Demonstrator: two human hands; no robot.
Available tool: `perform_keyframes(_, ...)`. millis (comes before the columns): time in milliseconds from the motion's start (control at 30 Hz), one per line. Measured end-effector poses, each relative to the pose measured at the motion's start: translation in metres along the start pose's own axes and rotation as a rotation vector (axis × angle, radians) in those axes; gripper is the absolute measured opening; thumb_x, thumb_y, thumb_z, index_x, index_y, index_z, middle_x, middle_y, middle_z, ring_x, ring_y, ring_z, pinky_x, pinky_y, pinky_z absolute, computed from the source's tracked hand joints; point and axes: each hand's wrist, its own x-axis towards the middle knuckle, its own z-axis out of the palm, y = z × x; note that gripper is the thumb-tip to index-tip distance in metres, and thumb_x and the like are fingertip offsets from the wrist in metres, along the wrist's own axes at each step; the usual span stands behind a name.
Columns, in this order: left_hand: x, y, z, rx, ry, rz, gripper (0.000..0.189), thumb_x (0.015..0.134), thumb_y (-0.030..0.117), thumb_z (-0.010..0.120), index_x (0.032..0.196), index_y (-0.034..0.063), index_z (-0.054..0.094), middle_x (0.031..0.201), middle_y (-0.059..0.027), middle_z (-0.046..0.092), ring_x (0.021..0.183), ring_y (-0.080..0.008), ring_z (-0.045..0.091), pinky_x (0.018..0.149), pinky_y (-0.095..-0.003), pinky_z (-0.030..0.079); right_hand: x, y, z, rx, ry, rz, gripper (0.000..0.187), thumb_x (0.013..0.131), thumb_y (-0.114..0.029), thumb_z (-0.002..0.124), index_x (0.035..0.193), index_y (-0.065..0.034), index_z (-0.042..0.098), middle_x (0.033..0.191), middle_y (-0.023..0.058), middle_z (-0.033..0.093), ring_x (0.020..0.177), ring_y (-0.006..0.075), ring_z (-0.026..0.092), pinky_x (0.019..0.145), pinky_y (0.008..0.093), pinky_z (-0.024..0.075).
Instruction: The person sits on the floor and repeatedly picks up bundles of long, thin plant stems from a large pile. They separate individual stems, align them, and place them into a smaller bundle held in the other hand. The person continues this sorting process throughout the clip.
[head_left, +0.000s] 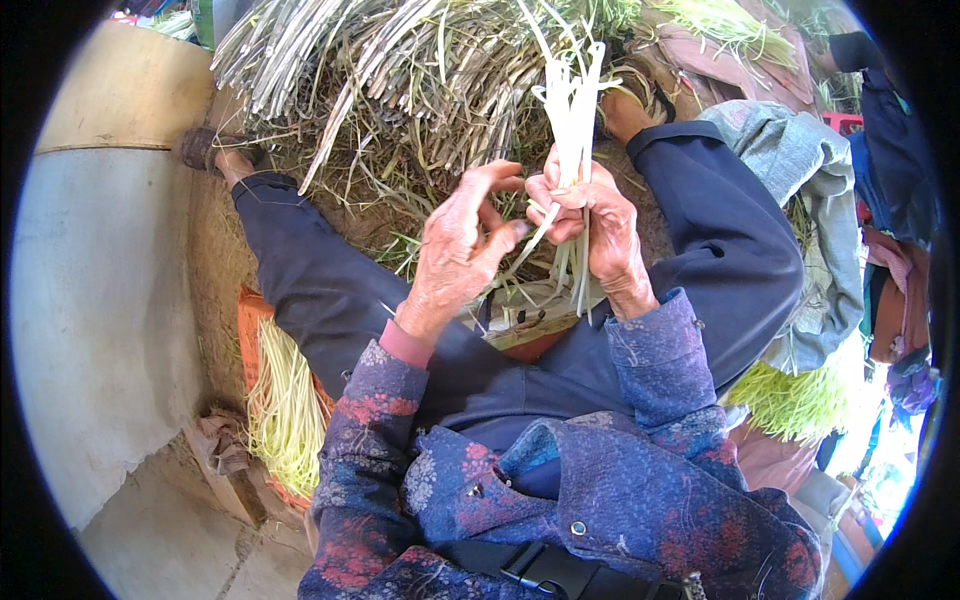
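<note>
My right hand (596, 214) is closed around a bunch of pale, whitish-green leafy stalks (570, 112), held upright in front of me. Their thin ends hang below the fist between my thighs. Just to the left, my left hand (465, 240) is raised with its fingers spread and curved toward the bunch, and I see nothing in it. Beyond both hands lies a large heap of long stalks (465, 97) with dry, brownish leaves and pale ends.
An orange basket (247, 311) of pale yellow-green stalks (281, 412) stands by my left thigh. More stalks (795, 397) lie at the right beside a grey cloth (825, 195). A pale wall (105, 300) rises at the left. Another person's dark-clothed limb (892, 150) shows at the right edge.
</note>
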Motion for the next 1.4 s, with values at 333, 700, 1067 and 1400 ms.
perform_keyframes(333, -0.024, -0.023, -0.011, -0.441, 0.017, -0.391, 0.007, 0.094, 0.01, 0.062, 0.092, 0.0034, 0.063, 0.06, 0.0026, 0.052, 0.051, -0.0046, 0.048, 0.047, -0.0203, 0.034, 0.007, -0.004, -0.011, 0.162, -0.052, -0.079, 0.018, 0.082, -0.015, 0.06, 0.09, -0.0069, 0.046, 0.068, 0.0013, 0.038, 0.054, 0.0061, 0.03, 0.044, 0.0198, 0.0225)
perform_keyframes(700, -0.052, -0.154, -0.062, -0.964, 0.853, -0.887, 0.013, 0.088, -0.001, 0.042, 0.085, 0.0051, 0.053, 0.065, -0.0046, 0.054, 0.048, -0.0154, 0.048, 0.039, -0.0251, 0.035, 0.008, -0.021, -0.027, 0.449, -0.209, -0.252, 0.015, 0.088, -0.009, 0.055, 0.083, -0.0098, 0.04, 0.069, -0.0023, 0.034, 0.054, 0.0075, 0.033, 0.048, 0.023, 0.0272)
perform_keyframes(1067, -0.044, -0.209, -0.115, -1.297, 1.188, -0.698, 0.021, 0.096, 0.007, 0.046, 0.083, -0.0019, 0.059, 0.073, -0.0109, 0.065, 0.067, -0.0259, 0.067, 0.053, -0.033, 0.058, 0.003, -0.048, -0.061, 0.846, -0.308, -0.353, 0.02, 0.089, -0.006, 0.059, 0.086, -0.009, 0.04, 0.073, -0.0018, 0.037, 0.058, 0.0097, 0.037, 0.054, 0.0258, 0.035)
perform_keyframes(1400, -0.039, -0.149, -0.078, -0.222, 0.639, -0.769, 0.015, 0.09, 0.005, 0.055, 0.103, -0.0015, 0.058, 0.094, -0.0227, 0.065, 0.086, -0.0337, 0.069, 0.068, -0.0389, 0.061, -0.003, -0.078, -0.059, 0.702, -0.345, -0.314, 0.018, 0.091, -0.011, 0.059, 0.088, -0.0076, 0.042, 0.072, -0.0021, 0.038, 0.057, 0.01, 0.037, 0.055, 0.0265, 0.0337)
